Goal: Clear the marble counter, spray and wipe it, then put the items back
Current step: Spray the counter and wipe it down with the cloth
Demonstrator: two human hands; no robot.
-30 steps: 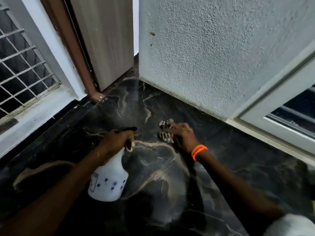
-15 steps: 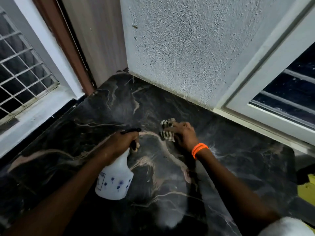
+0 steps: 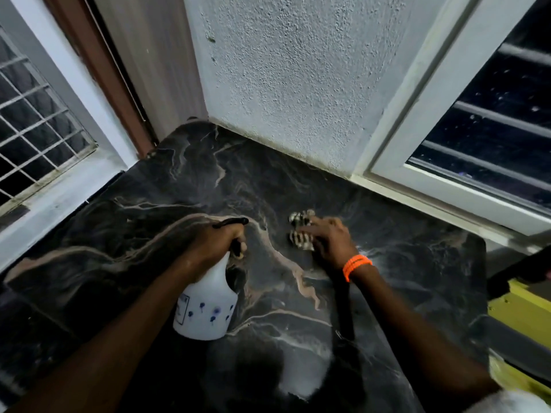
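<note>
- Your right hand (image 3: 329,238) presses the striped cloth (image 3: 301,231) flat on the marble counter (image 3: 402,263) — unwiped stone lies rightward.
- Your left hand (image 3: 213,244) grips the spray bottle (image 3: 208,305), 1 trigger-squeeze ready.

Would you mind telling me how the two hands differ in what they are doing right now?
The left hand grips the neck of a white spray bottle; the right hand presses a striped cloth onto the counter. The left wrist is bare; the right wears an orange band. The left holds its bottle upright, the right lies flat. Both are over the dark marble.
</note>
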